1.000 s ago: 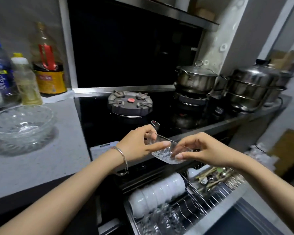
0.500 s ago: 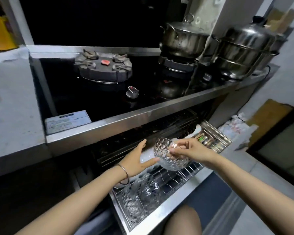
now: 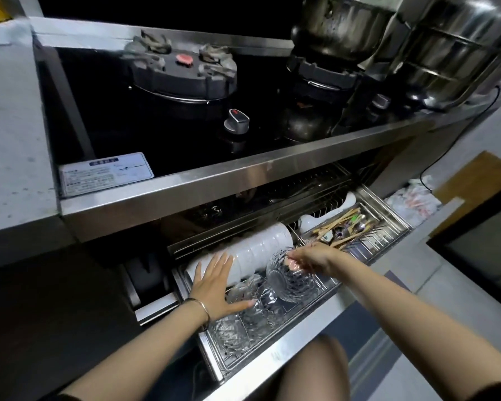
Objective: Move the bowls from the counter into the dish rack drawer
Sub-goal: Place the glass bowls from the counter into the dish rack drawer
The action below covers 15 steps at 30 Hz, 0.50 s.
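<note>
My right hand (image 3: 310,259) pinches the rim of a small cut-glass bowl (image 3: 289,280), tilted on its side low over the wire rack of the open dish rack drawer (image 3: 272,353). My left hand (image 3: 216,285) is spread flat with straight fingers; its thumb touches the glass bowls (image 3: 243,319) standing on edge in the front left of the rack. A row of white bowls (image 3: 255,250) lies stacked sideways behind them.
A cutlery section with chopsticks and spoons (image 3: 344,228) fills the drawer's right end. Above juts the steel stove edge (image 3: 214,183) with a burner (image 3: 182,73), a knob (image 3: 237,120) and steel pots (image 3: 451,50). My knee (image 3: 315,371) is below the drawer front.
The view dropped from the counter to the drawer. My right hand lowered the glass bowl from stove height into the rack; my left hand let go of it and spread over the racked glass bowls.
</note>
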Tool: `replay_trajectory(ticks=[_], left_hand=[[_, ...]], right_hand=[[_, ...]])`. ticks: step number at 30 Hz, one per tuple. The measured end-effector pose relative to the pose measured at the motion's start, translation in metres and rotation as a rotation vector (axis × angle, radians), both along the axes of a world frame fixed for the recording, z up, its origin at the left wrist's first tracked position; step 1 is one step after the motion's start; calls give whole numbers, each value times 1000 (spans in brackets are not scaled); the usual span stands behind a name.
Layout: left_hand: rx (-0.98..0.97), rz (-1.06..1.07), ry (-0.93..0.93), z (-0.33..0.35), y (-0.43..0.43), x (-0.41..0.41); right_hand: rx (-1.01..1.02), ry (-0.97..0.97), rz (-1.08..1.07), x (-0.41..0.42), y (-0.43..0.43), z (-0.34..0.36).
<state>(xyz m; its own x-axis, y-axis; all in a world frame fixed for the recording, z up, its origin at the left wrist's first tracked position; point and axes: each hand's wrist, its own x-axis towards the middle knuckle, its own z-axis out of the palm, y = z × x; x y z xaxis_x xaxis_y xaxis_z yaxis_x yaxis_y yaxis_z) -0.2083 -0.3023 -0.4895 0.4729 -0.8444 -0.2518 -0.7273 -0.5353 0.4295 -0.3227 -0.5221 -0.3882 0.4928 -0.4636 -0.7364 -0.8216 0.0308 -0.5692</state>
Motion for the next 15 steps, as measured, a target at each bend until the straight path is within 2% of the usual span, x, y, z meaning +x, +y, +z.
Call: replay_trajectory(ticks=[6, 15], left_hand=[[22, -10, -65, -13, 1, -3], [-4, -8, -93, -18, 1, -4]], right_hand=[[120, 166, 60, 12, -1, -21], [232, 259, 165, 26, 8, -49]])
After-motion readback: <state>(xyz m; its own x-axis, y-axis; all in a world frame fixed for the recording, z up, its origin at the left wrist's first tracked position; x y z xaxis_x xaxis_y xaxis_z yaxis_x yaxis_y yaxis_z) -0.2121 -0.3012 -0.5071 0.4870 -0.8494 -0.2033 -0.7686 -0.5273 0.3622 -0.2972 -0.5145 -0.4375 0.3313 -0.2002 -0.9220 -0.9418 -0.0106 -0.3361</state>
